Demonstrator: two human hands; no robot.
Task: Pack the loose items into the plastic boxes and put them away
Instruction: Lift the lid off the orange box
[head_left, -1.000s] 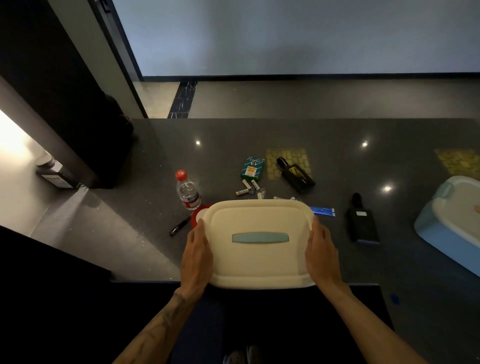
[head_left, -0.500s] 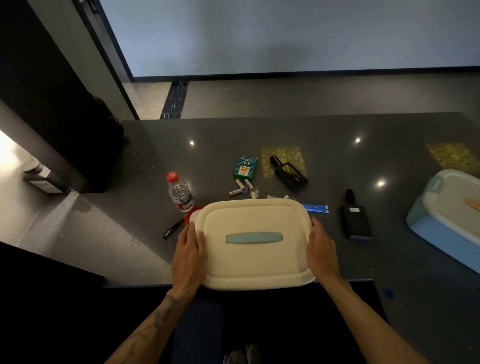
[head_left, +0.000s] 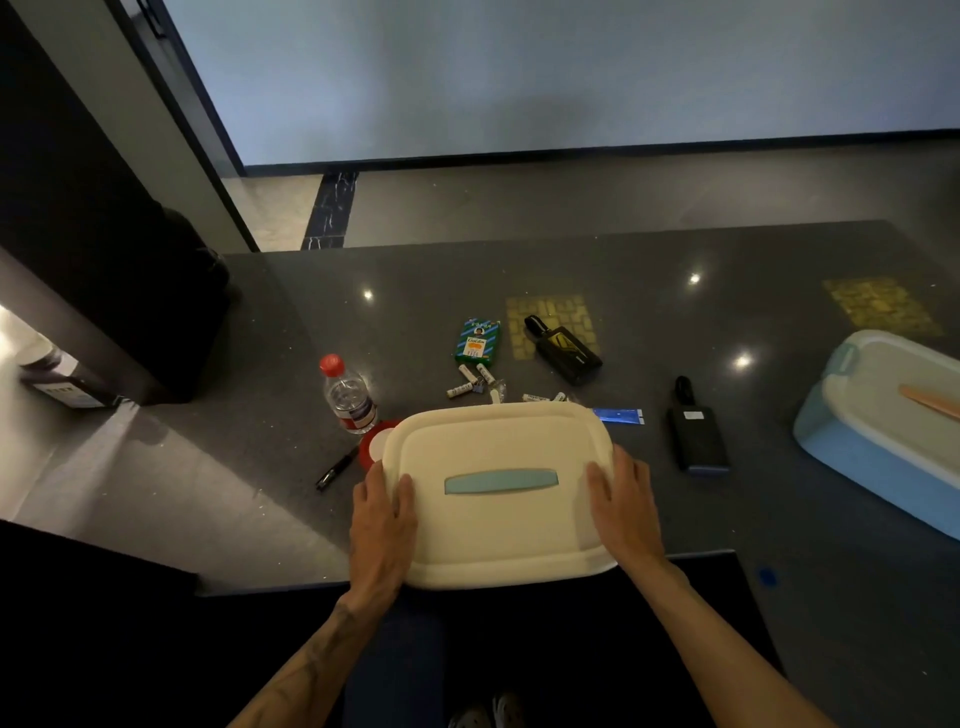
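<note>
Left hand (head_left: 384, 525): I see it laid flat on the left end of the cream box (head_left: 498, 540), fingers stretched forward, thumb on the lid. It is not clenched.
Right hand (head_left: 623, 514): mirrors it on the right end, fingers straight along the rim. I can't tell whether any fingertip hooks under the edge.
Box position: at the near edge of the counter (head_left: 727, 322), near side slightly overhanging, lid on.
Handling: I judge it to be rigid moulded plastic, smooth and a bit slick. Weight is unknown because the contents are hidden.
Hold: take it by both short ends under the rim, or use the blue handle (head_left: 501, 480) mid-lid if the lid is latched. I can't confirm any latches.
Just behind box: pen (head_left: 335, 470), red round cap (head_left: 375, 446) and blue tube (head_left: 618, 415), all close to its walls.
Mid counter: water bottle (head_left: 349, 395) upright, loose batteries (head_left: 470, 382) that I expect will roll, black pouch (head_left: 696, 436).
Farther: green card pack (head_left: 478, 340) and black tag (head_left: 563, 348), both light, flat and easy to pinch.
Right edge: blue box (head_left: 872, 457), open top, well apart from the rest.
</note>
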